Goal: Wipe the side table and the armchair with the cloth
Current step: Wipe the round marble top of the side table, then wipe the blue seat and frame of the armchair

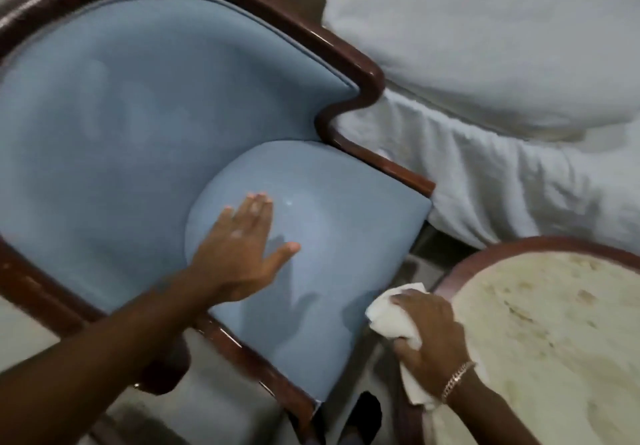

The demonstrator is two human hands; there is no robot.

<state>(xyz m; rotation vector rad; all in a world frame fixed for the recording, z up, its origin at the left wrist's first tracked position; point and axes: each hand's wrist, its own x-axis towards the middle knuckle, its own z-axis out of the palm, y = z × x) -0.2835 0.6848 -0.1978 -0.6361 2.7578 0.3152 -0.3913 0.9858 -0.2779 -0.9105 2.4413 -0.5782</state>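
The left hand (242, 254) lies flat and spread on the seat cushion (322, 236) of the armchair (121, 115), fingers together and pointing toward the chair back, thumb splayed out to the right. It holds nothing. Its bare forearm reaches in from the lower left, crossing the dark wooden frame (225, 333) at the near edge of the seat.

The right hand (429, 333) is closed around a crumpled white cloth (388, 313). The cloth bulges out of the fist to the left and a loose end hangs below the wrist. This hand sits in the gap between the chair's front corner and the side table, just beside the table's rim; whether the cloth touches the rim is hard to tell through the blur. A chain bracelet (457, 377) circles the right wrist.

The armchair is upholstered in pale blue, with a curved back and a glossy reddish-brown wood frame running round its edge. The side table stands at the lower right, near the chair's front corner; its tabletop (554, 340) is round, cream and mottled, inside a dark wood rim (519, 245).

A bed (502, 167) with white bedding fills the upper right, close against the chair's right arm and behind the table, its sheet hanging in folds down the side.
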